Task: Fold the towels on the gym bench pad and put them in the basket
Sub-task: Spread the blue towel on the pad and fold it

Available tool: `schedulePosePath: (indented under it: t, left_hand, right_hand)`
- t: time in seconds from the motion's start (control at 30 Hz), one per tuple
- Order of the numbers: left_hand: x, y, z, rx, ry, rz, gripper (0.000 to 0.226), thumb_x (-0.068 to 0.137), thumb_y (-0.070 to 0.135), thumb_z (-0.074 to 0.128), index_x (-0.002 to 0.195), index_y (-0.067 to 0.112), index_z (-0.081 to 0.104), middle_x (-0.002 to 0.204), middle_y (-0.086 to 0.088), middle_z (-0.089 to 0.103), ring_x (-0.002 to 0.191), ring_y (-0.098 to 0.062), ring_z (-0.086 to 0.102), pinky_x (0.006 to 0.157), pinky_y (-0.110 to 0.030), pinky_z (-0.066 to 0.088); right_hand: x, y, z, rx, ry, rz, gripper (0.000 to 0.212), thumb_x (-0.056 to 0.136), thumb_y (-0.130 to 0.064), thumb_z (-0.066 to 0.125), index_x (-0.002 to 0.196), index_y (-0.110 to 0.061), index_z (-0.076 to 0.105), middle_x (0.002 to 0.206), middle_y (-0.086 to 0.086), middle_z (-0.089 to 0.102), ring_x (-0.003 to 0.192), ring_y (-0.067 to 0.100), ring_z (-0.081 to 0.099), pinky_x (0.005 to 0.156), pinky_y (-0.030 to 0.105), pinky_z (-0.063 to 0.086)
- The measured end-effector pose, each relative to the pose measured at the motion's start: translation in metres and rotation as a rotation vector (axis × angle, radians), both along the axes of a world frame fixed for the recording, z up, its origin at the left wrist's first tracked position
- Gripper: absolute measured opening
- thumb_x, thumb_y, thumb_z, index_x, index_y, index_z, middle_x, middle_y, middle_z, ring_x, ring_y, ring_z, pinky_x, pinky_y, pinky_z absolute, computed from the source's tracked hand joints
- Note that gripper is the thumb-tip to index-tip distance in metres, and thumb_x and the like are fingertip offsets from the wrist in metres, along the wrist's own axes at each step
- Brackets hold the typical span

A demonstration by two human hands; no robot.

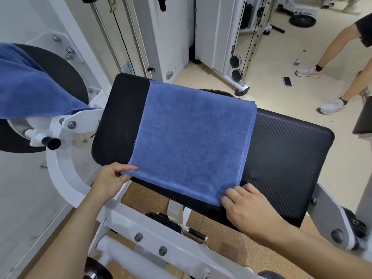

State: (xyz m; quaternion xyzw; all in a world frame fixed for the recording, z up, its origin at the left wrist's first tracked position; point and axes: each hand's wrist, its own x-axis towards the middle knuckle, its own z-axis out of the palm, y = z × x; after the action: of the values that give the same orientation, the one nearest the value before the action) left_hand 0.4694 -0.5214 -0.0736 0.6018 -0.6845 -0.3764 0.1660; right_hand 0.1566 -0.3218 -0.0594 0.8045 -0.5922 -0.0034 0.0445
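Grips pinched on its near corners, your left hand [112, 181] and right hand [248, 208] hold the blue towel [191, 133] flat across the worktop [285, 150], mid-fold; next, carry both corners evenly to the far edge.

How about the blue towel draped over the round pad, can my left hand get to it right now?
Probably yes, once freed. Your left hand pinches the near left corner of the folded towel on the bench pad; the draped towel hangs uncovered up to its left.
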Motion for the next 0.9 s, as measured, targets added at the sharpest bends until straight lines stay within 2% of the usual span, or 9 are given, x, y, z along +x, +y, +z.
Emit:
schedulePosePath:
  t: [0.13,0.27,0.37,0.47,0.57,0.67,0.73,0.8,0.9]
  left_hand:
    - [0.012,0.005,0.005,0.077,-0.087,-0.097,0.025,0.088,0.002,0.064,0.093,0.025,0.074,0.092,-0.002,0.052,0.085,-0.019,0.052,0.070,-0.018,0.039]
    - [0.024,0.001,0.028,0.131,0.064,-0.108,0.031,0.089,0.002,0.063,0.087,0.030,0.077,0.097,-0.003,0.053,0.088,-0.018,0.054,0.075,-0.020,0.040]
    - [0.025,-0.012,0.047,0.149,0.267,-0.029,0.033,0.088,0.001,0.064,0.083,0.030,0.079,0.104,0.004,0.066,0.098,-0.014,0.061,0.087,-0.025,0.044]
    - [0.016,-0.035,0.060,0.100,0.354,0.037,0.026,0.087,0.012,0.066,0.092,0.034,0.078,0.107,0.005,0.073,0.110,-0.019,0.062,0.101,-0.040,0.044]
    - [-0.010,-0.061,0.068,0.038,0.448,0.104,0.017,0.089,0.021,0.065,0.096,0.032,0.076,0.103,0.000,0.074,0.106,-0.022,0.066,0.099,-0.043,0.047]
    - [-0.045,-0.089,0.072,0.022,0.573,0.163,0.015,0.091,0.023,0.065,0.102,0.023,0.074,0.102,-0.004,0.074,0.102,-0.023,0.068,0.096,-0.042,0.050]
    - [-0.068,-0.106,0.073,-0.009,0.611,0.184,0.016,0.092,0.024,0.064,0.104,0.018,0.072,0.098,-0.003,0.075,0.097,-0.020,0.068,0.092,-0.039,0.051]
    - [-0.090,-0.119,0.074,-0.055,0.618,0.192,0.013,0.093,0.021,0.063,0.101,0.018,0.072,0.092,0.002,0.074,0.089,-0.013,0.068,0.084,-0.032,0.051]
    - [-0.113,-0.130,0.072,-0.108,0.562,0.239,0.017,0.092,0.024,0.064,0.104,0.016,0.072,0.094,0.002,0.073,0.088,-0.011,0.066,0.082,-0.029,0.052]
  right_hand:
    - [0.001,0.003,0.014,0.152,-0.126,-0.048,0.007,0.073,-0.020,0.056,0.068,-0.025,0.057,0.064,-0.009,0.054,0.056,0.014,0.054,0.051,0.029,0.043]
    - [-0.013,-0.010,0.043,0.422,-0.412,-0.132,0.008,0.087,-0.026,0.052,0.085,-0.031,0.059,0.084,-0.013,0.058,0.082,0.004,0.051,0.072,0.024,0.046]
    - [-0.026,-0.028,0.078,0.436,-0.661,-0.239,0.008,0.086,-0.027,0.061,0.080,-0.032,0.061,0.080,-0.017,0.062,0.081,0.001,0.056,0.071,0.017,0.045]
    - [-0.040,-0.050,0.103,0.471,-0.889,-0.348,0.019,0.086,-0.015,0.062,0.070,-0.027,0.063,0.066,-0.016,0.058,0.061,0.000,0.052,0.062,0.016,0.041]
    - [-0.054,-0.070,0.115,0.349,-1.006,-0.445,0.023,0.087,-0.012,0.063,0.068,-0.025,0.064,0.063,-0.009,0.059,0.059,0.003,0.051,0.062,0.021,0.042]
    - [-0.066,-0.089,0.119,0.151,-1.024,-0.539,0.015,0.086,-0.011,0.063,0.075,-0.020,0.068,0.069,0.002,0.067,0.061,0.008,0.057,0.067,0.028,0.047]
    - [-0.075,-0.104,0.120,0.041,-0.972,-0.581,0.015,0.086,-0.012,0.061,0.076,-0.020,0.067,0.070,0.001,0.067,0.064,0.012,0.059,0.069,0.034,0.048]
    - [-0.082,-0.117,0.118,-0.036,-0.827,-0.621,0.014,0.088,-0.014,0.058,0.084,-0.023,0.067,0.075,-0.004,0.069,0.073,0.016,0.062,0.071,0.033,0.047]
    - [-0.086,-0.131,0.112,-0.126,-0.582,-0.647,0.017,0.092,-0.017,0.051,0.095,-0.022,0.066,0.086,-0.003,0.070,0.082,0.024,0.061,0.067,0.033,0.043]
